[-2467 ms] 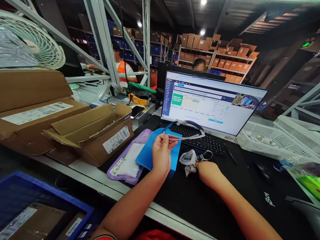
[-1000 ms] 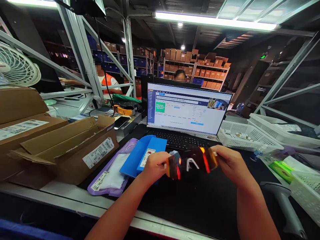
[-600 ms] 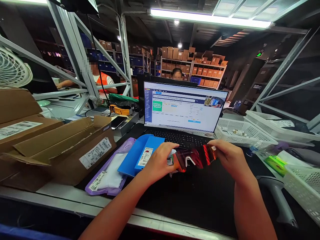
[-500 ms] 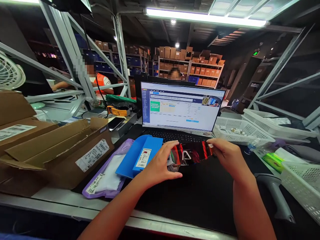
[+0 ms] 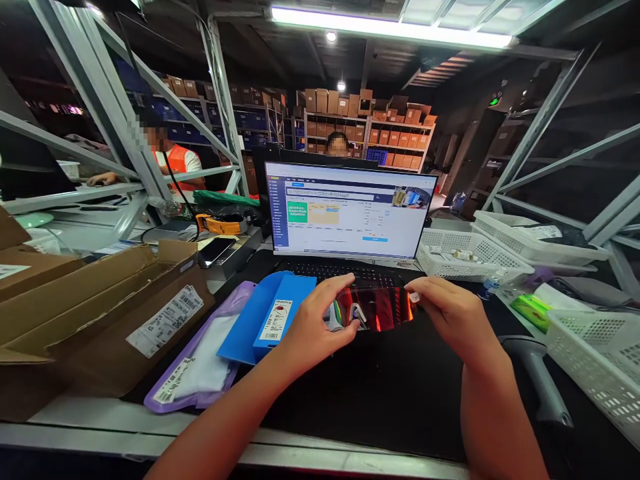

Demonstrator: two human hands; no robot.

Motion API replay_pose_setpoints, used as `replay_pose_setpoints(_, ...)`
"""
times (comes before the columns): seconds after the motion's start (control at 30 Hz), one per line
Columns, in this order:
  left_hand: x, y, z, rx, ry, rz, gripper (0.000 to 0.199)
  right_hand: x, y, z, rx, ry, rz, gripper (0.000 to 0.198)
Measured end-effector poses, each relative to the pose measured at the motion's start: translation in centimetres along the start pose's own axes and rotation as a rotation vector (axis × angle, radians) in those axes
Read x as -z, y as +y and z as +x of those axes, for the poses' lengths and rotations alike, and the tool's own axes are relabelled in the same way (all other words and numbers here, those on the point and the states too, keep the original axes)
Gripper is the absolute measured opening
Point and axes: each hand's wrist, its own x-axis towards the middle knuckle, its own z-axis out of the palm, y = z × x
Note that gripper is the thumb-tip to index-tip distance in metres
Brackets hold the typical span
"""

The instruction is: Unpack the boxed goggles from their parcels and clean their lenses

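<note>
Between my hands, above the black desk mat, is a glossy red mirrored lens (image 5: pixel 383 312), curved like that of goggles. My left hand (image 5: pixel 320 320) grips its left end, with the thumb at the lower edge and the fingers behind and above. At the right end my right hand (image 5: pixel 447 313) pinches the corner, where a small white tag shows. Left of my left hand lies an opened blue box (image 5: pixel 297 297) with a white label. Partly under it is a purple-edged pouch (image 5: pixel 205 360) with a white middle.
A monitor (image 5: pixel 350 213) stands behind a black keyboard (image 5: pixel 325 269). Opened cardboard boxes (image 5: pixel 150 320) fill the left side. To the right lie a grey handheld scanner (image 5: pixel 543 380) and white plastic baskets (image 5: pixel 595 360). Beyond the desk are two other people, one in an orange vest (image 5: pixel 177 160).
The lens has tilted, so more of its red face shows. My left thumb has closed up onto its lower edge. The whole view has shifted slightly.
</note>
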Motion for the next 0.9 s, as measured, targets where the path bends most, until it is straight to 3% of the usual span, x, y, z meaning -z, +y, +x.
replay_pose_setpoints(0.33,0.2,0.1,0.7,-0.101,-0.012,0.099,0.058,0.7,-0.2,-0.1,-0.030,-0.013,0.019,0.021)
replay_pose_setpoints(0.57,-0.5,1.2,1.2,-0.141,-0.016,0.109,0.057,1.4,0.8,-0.3,-0.202,-0.192,0.115,0.025)
replay_pose_setpoints(0.7,-0.8,1.5,1.6,-0.144,-0.004,0.122,0.053,1.6,1.1,-0.5,-0.249,-0.166,0.134,0.028)
replay_pose_setpoints(0.9,-1.3,0.6,1.8,-0.149,-0.022,0.186,0.045,1.6,1.5,0.1,-0.296,-0.269,0.127,0.025)
